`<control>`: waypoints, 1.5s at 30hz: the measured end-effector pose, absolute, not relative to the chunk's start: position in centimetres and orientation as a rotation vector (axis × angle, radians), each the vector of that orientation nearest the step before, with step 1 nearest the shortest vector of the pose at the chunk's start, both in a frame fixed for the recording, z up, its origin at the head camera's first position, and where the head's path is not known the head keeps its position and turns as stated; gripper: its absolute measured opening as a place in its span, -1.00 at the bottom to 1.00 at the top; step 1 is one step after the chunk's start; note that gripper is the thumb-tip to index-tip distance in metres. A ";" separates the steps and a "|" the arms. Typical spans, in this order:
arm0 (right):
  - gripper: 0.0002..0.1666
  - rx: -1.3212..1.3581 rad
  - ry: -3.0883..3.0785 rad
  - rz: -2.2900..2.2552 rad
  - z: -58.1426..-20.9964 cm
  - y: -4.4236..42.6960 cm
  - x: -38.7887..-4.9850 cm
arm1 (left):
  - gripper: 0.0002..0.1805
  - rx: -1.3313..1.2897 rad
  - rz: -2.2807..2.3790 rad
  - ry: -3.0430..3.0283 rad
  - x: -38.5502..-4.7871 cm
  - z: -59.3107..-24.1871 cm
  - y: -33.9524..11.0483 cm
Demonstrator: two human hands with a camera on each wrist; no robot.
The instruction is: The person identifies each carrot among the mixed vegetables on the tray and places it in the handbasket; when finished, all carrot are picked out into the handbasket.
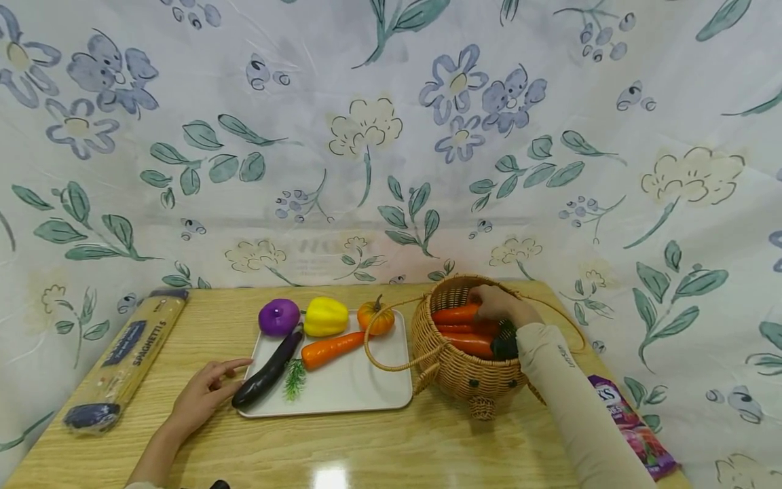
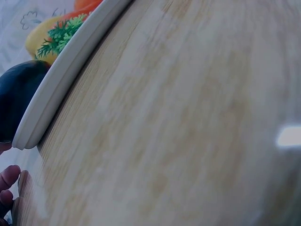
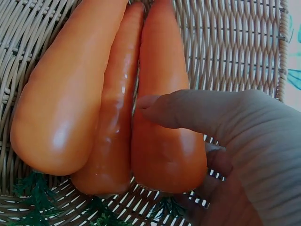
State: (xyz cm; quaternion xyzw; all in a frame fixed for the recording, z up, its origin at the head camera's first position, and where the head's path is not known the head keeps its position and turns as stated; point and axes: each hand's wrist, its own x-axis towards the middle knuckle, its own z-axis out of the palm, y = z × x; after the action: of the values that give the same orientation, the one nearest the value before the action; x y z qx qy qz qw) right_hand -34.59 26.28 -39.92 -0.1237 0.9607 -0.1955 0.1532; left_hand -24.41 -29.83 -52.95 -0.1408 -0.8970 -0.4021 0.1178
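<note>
My right hand [image 1: 497,303] reaches into a wicker basket [image 1: 449,380] with an animal face. In the right wrist view, its thumb lies across the rightmost carrot [image 3: 162,155] and the other fingers curl by its side and underneath. Two more carrots, one large [image 3: 61,103] and one slimmer [image 3: 110,127], lie alongside. My left hand [image 1: 204,397] is at the left edge of a white tray [image 1: 366,380], fingers loosely extended by an eggplant [image 1: 269,373]. Whether they touch it is unclear. Only a few fingertips [image 2: 9,178] show in the left wrist view.
The tray also bears a purple onion-like vegetable [image 1: 279,317], a yellow bell pepper [image 1: 326,317], a small pumpkin [image 1: 375,319] and a carrot [image 1: 332,350]. A spaghetti pack [image 1: 131,360] lies left, a purple packet [image 1: 635,428] right. A basket handle [image 1: 391,369] overhangs the tray.
</note>
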 end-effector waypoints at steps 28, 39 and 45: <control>-0.46 -0.674 2.790 -0.709 -31.9 21.5 -30.3 | -0.63 -0.401 -1.170 -2.652 -24.2 -52.6 -29.9; -0.55 -0.939 2.724 -0.848 -32.5 10.8 -26.0 | -0.62 -0.403 -1.163 -2.648 -24.5 -52.5 -29.7; -0.53 -0.983 2.656 -0.795 -35.5 5.5 -25.2 | -0.63 -0.387 -1.166 -2.644 -24.1 -52.6 -29.6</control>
State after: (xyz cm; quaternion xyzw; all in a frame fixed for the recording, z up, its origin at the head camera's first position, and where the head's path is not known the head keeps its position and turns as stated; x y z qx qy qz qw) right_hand -25.21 5.55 -35.50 -0.3324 0.8984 -0.2690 0.0999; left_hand -24.06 -29.63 -52.55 -0.1321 -0.9010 -0.3975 0.1129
